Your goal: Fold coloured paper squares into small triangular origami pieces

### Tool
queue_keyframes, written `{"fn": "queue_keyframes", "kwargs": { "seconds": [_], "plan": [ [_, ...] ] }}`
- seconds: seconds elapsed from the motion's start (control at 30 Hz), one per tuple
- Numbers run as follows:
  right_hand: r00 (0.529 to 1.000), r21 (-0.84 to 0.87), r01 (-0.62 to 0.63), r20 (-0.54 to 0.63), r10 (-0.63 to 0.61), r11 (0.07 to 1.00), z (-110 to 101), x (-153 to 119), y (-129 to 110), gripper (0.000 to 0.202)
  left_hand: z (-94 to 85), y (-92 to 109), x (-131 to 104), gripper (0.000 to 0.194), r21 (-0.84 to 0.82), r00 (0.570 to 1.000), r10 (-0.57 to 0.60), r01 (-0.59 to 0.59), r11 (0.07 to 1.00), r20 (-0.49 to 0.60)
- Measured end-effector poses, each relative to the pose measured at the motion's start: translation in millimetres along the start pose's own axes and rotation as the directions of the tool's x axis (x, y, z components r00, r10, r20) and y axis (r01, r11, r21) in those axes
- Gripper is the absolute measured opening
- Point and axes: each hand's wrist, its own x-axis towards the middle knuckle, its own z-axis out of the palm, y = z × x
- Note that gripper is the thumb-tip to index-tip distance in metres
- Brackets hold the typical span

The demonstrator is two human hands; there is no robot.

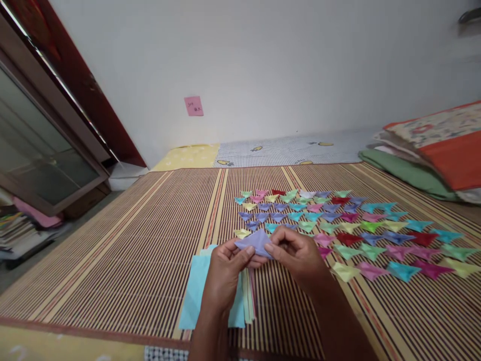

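A lavender folded paper (pixel 256 242) is held between my two hands above the striped mat (pixel 150 250). My left hand (pixel 228 265) pinches its left side, thumb on top and fingers beneath. On the right edge, my right hand (pixel 296 253) closes thumb and fingertips around the paper. Under my left forearm lies a stack of paper sheets with a light blue one (pixel 195 288) on top, and green and pink edges showing at its right. Rows of small folded paper pieces (pixel 347 238) in many colours spread over the mat to the right.
Folded cloths and an orange patterned cushion (pixel 451 155) rest at the right edge of the mat. A pink note (pixel 194 106) is stuck on the white wall (pixel 263 65). A glass-fronted cabinet (pixel 41 135) and a pile of books (pixel 24 235) are at the left.
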Motion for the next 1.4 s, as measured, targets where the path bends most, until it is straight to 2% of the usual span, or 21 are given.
{"fn": "queue_keyframes", "kwargs": {
  "seconds": [0.17,0.37,0.6,0.87,1.07,1.2,1.33,1.4],
  "plan": [
    [0.999,0.052,-0.020,0.050,0.017,0.998,0,0,-4,0.012,-3.9,5,-1,0.028,0.054,0.998,-0.019,0.016,0.998,0.053],
    [1.000,0.020,-0.019,0.005,0.019,1.000,2,-1,-2,0.021,-4.0,9,-5,0.023,0.095,0.996,-0.033,0.024,0.995,0.084],
    [0.999,-0.048,-0.026,-0.020,0.025,0.999,7,-3,-12,0.022,-1.8,6,-3,0.025,0.028,0.998,0.064,-0.064,0.998,0.006],
    [0.995,-0.095,-0.011,-0.096,0.002,0.995,11,-3,-24,0.021,-3.3,6,-4,0.026,0.025,0.994,0.113,-0.113,0.993,-0.002],
    [0.998,-0.141,0.002,-0.068,-0.012,0.990,13,-4,-23,0.017,-6.8,8,-4,0.025,0.146,0.983,0.186,-0.182,0.972,-0.013],
    [0.998,-0.128,-0.010,-0.062,0.002,0.992,18,-4,-21,0.017,-5.8,12,-5,0.026,0.224,0.971,0.240,-0.237,0.945,0.010],
    [0.994,-0.125,0.039,-0.100,-0.052,0.991,21,-5,-19,0.020,-3.4,16,-7,0.028,0.269,0.962,0.272,-0.266,0.925,0.017],
    [0.997,-0.083,0.015,-0.071,-0.021,0.996,21,-5,-18,0.020,-2.7,17,-9,0.028,0.290,0.954,0.298,-0.291,0.912,0.019]
  ]
}}
